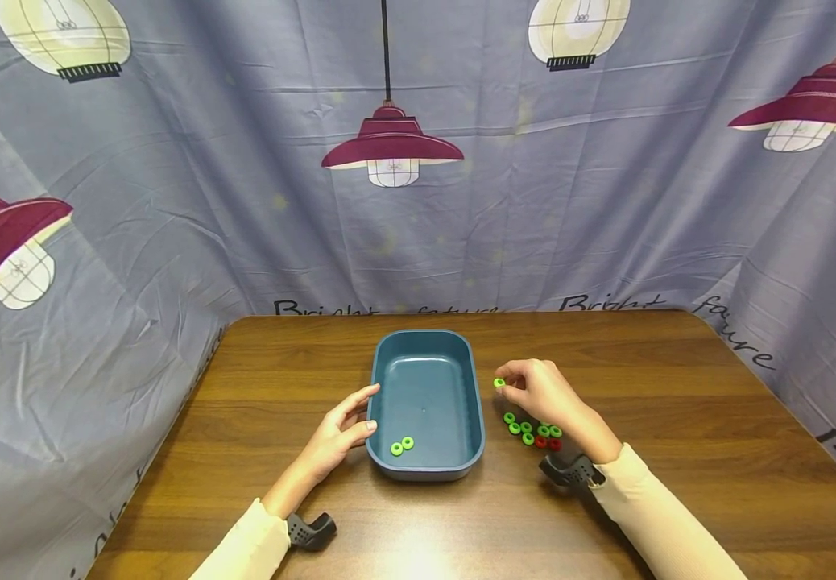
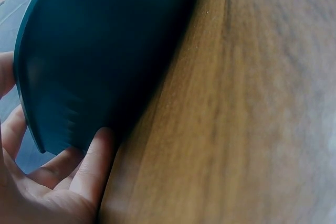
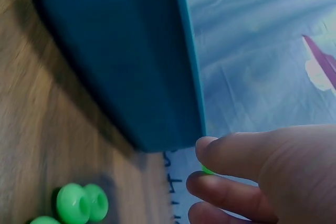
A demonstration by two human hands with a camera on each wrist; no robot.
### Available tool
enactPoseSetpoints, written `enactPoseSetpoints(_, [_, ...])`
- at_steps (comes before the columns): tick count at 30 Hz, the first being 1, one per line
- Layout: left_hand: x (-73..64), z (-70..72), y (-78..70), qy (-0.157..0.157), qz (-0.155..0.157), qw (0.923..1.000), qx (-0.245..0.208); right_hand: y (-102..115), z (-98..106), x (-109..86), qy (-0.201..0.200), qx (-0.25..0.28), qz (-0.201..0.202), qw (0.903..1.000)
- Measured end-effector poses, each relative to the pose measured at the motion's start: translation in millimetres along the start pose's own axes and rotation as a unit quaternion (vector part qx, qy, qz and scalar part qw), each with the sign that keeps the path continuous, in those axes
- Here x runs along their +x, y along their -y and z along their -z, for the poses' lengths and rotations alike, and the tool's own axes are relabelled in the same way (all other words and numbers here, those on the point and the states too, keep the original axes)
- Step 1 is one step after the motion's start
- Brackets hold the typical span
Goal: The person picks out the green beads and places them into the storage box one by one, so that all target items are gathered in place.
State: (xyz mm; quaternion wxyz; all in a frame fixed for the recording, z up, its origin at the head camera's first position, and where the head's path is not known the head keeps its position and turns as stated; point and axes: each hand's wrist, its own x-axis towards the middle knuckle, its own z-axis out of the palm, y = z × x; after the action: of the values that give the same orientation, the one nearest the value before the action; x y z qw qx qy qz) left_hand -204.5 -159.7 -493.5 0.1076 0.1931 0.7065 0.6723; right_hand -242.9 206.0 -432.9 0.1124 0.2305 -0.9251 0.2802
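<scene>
A blue rectangular tray (image 1: 424,475) stands on the wooden table, with two green ring-shaped beads (image 1: 402,445) inside, near its front left corner. Against the tray's left side rest the spread fingertips of my left hand (image 1: 331,439); the left wrist view shows fingers (image 2: 96,166) touching the outer wall. Just right of the tray, my right hand (image 1: 541,395) pinches a green bead (image 1: 499,383) between thumb and finger, above the table. Only a sliver of that bead (image 3: 207,170) shows in the right wrist view. Beneath this hand lie several green beads (image 1: 515,428) and red beads (image 1: 540,442), some partly hidden.
The wooden table (image 1: 287,354) extends to both sides of the tray. Behind it hangs a grey-blue curtain (image 1: 258,201) printed with lamps and lettering. A black wrist strap (image 1: 309,532) sits on each forearm.
</scene>
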Motion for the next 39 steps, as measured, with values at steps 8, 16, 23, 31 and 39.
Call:
enactPoseSetpoints(8, [-0.3, 0.0, -0.4, 0.000, 0.005, 1.0000, -0.002, 15, 0, 7.3, -0.002, 0.023, 0.003, 0.9997])
enactPoseSetpoints(16, [-0.5, -0.8, -1.7, 0.000, 0.006, 1.0000, -0.002, 36, -5, 16.7, 0.000, 0.048, 0.015, 0.9987])
enactPoseSetpoints(23, [-0.1, -1.1, -2.1, -0.002, 0.008, 1.0000, -0.002, 56, -12, 24.5, 0.019, 0.067, 0.039, 0.9968])
enactPoseSetpoints(31, [-0.2, -1.3, -2.2, -0.003, 0.008, 1.0000, 0.000, 73, -24, 26.9, 0.049, 0.066, 0.064, 0.9945])
enactPoseSetpoints(39, [-0.5, -1.5, -3.4, -0.002, 0.003, 1.0000, -0.004, 83, -41, 27.7, 0.070, 0.056, 0.091, 0.9918])
